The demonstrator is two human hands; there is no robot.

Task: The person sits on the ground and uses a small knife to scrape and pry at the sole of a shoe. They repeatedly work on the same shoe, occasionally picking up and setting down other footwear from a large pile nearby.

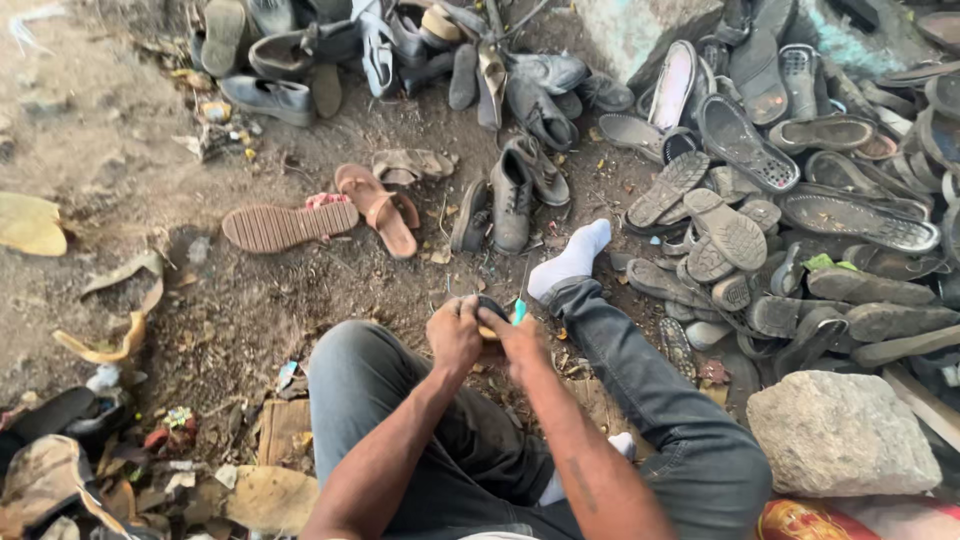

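Dark shoe piece point(490, 308) clasped in left hand point(455, 335), right hand point(515, 340) grip closed on turquoise-handled tool point(520, 308), shoe pile point(800, 200) nearby

printed pack: flat package point(800, 520) at the bottom right edge, red with a yellow-orange picture, lying just below the grey stone point(838, 432), partly cut off.
cardboard: flattened brown piece point(284, 430) on the ground, lower left.
signs, screens: none seen.

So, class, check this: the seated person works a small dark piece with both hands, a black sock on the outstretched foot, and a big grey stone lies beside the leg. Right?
One slip: the sock is white, not black, as the head view shows. Both hands, left and right, do grip the small dark piece, and the grey stone lies beside the leg.
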